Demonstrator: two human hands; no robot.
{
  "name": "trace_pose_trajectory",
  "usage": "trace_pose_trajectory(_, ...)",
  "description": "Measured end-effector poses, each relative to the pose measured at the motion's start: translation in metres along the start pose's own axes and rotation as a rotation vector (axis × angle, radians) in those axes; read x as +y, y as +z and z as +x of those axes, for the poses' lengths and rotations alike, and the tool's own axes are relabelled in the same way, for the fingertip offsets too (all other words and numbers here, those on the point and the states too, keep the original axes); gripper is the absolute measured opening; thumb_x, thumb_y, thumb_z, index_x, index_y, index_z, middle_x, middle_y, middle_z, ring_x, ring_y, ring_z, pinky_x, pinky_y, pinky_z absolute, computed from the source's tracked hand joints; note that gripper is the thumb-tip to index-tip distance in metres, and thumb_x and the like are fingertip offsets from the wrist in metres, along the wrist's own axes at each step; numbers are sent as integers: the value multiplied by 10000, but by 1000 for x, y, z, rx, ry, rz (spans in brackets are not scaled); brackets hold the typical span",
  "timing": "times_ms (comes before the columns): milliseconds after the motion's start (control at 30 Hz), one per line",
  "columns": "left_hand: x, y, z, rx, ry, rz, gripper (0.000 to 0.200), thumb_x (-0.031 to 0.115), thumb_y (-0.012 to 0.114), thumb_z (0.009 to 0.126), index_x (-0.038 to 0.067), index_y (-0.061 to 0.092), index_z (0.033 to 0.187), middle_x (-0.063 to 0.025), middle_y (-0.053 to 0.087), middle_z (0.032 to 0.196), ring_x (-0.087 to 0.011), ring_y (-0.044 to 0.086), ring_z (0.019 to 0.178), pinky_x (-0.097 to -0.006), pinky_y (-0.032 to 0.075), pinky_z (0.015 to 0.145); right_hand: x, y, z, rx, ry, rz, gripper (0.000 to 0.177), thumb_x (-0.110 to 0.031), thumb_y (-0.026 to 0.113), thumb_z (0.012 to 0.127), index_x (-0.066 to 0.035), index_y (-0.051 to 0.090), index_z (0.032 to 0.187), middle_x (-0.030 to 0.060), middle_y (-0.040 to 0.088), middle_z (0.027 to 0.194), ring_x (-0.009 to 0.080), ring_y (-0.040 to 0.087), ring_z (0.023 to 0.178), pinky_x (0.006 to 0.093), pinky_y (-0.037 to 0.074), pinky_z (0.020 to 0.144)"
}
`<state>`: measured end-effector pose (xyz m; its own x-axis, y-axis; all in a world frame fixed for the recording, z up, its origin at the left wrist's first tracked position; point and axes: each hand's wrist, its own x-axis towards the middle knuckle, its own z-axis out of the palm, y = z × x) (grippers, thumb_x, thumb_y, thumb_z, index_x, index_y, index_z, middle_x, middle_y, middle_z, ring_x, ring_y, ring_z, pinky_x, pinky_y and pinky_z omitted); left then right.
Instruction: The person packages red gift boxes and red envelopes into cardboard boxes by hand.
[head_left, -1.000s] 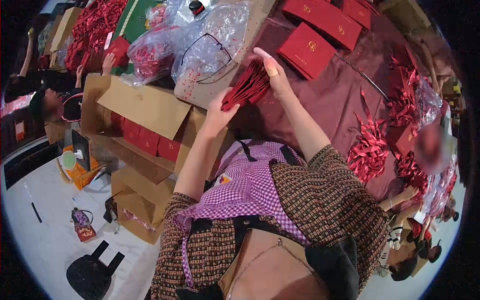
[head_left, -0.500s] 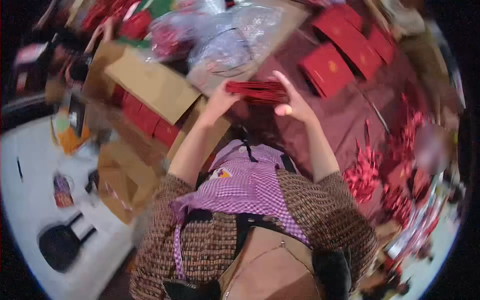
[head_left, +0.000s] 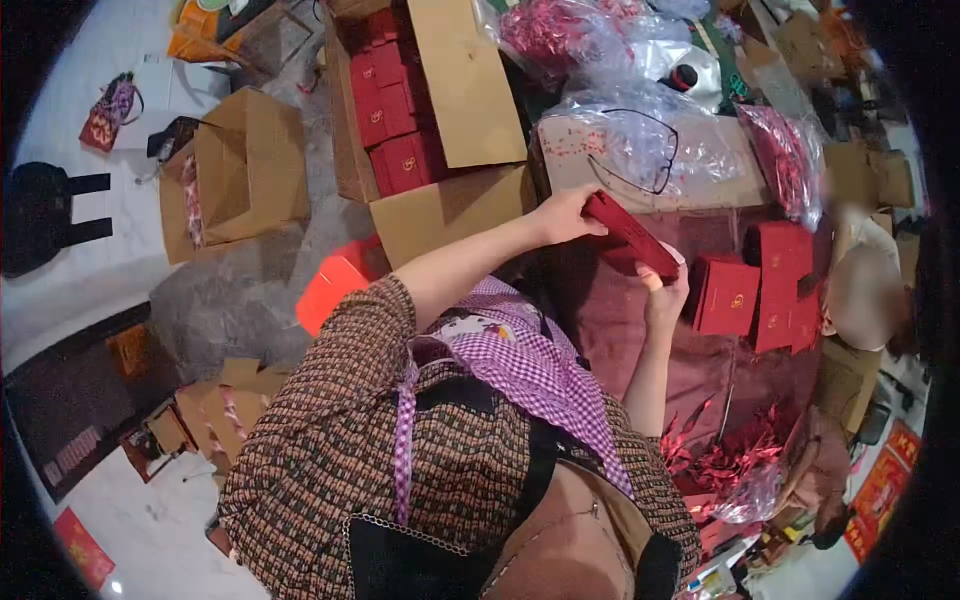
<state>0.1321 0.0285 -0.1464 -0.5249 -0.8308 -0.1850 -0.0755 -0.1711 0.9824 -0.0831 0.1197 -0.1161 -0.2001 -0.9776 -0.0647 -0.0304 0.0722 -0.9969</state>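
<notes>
Between my two hands is a stack of red envelopes [head_left: 632, 234], held tilted above the dark red cloth. My left hand [head_left: 568, 216] grips its upper left end, with fingers and thumb closed on the edge. At the lower right end, my right hand [head_left: 660, 286] closes round the stack, thumb on the near side. An open cardboard box [head_left: 455, 215] holding packed red envelopes [head_left: 398, 110] stands beyond my left forearm. To the right of my hands, more red envelope stacks [head_left: 728, 298] lie on the cloth [head_left: 690, 370].
Clear plastic bags [head_left: 630, 140] and a black strap loop lie on a cardboard sheet [head_left: 700, 195] ahead. Red tinsel [head_left: 735, 450] is at the lower right. Another open carton [head_left: 250, 175] stands left, above a bright red item [head_left: 335, 290]. Another person [head_left: 865, 290] is at the right.
The view has swung left, so the box and cloth appear shifted. The stack, level between my hands before, is now tilted, and my right fingers have closed on it.
</notes>
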Motion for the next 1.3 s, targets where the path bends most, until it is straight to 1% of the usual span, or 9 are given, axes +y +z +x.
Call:
trace_pose_trajectory(100,-16,-11,-10,209,109,-281,682,150,789,692,-16,437,1253,-146,592,1090,-213,574,1010,-331,447,908,-17,33,6,41,-13,-75,464,-85,772,705,-10,570,1116,65,628,1018,154,589,914,292,470,833)
trace_pose_trajectory(200,-47,-21,-3,486,126,-75,675,187,805,679,-41,446,1204,-164,545,1156,-240,546,1050,-353,435,915,-36,63,10,115,-72,-163,452,-86,783,696,1,580,1091,62,630,1005,151,589,905,293,468,838)
trace_pose_trajectory(433,73,-13,-39,539,-201,-350,582,273,691,831,-26,399,1236,-113,542,1161,-175,531,1045,-316,432,900,-27,85,7,237,-143,15,421,-55,758,728,6,553,1091,76,639,979,141,607,875,270,486,800)
trace_pose_trajectory(533,84,-9,-36,155,-217,-463,772,420,628,853,59,246,1419,-101,445,1301,-198,420,1190,-359,390,919,-29,82,-5,349,-192,62,434,-27,739,740,7,527,1117,80,624,1018,155,605,901,276,487,814)
trace_pose_trajectory(600,74,14,-20,120,-37,-499,731,315,656,847,99,258,1420,-57,488,1219,-163,470,1093,-322,413,885,-27,81,-19,404,-154,122,467,-44,751,737,10,513,1136,86,616,1039,165,602,921,284,486,825)
trace_pose_trajectory(733,50,42,6,20,-12,-444,657,174,703,787,6,354,1318,-79,526,1168,-160,516,1043,-305,424,894,3,50,-37,119,47,-99,804,-228,798,719,-4,345,1344,129,462,1289,212,464,1190,344,373,1006)
trace_pose_trajectory(833,36,54,7,-35,-72,-444,625,136,686,805,7,367,1326,-77,551,1133,-159,535,1014,-298,435,895,-5,26,-48,-9,152,174,989,-478,769,691,28,281,1388,141,404,1357,234,393,1265,357,300,1059)
trace_pose_trajectory(1067,39,59,15,-68,-89,-282,590,135,677,822,-7,381,1311,-97,559,1172,-174,544,1056,-310,428,928,8,1,-31,122,78,-23,603,-389,619,870,27,466,1278,127,538,1235,202,493,1153,318,377,979)
trace_pose_trajectory(1300,37,62,17,-56,-101,-360,616,105,705,782,2,381,1296,-98,559,1164,-175,567,1020,-320,453,903,6,-5,-17,88,212,5,583,-335,673,840,17,488,1267,120,560,1215,201,526,1105,320,405,955)
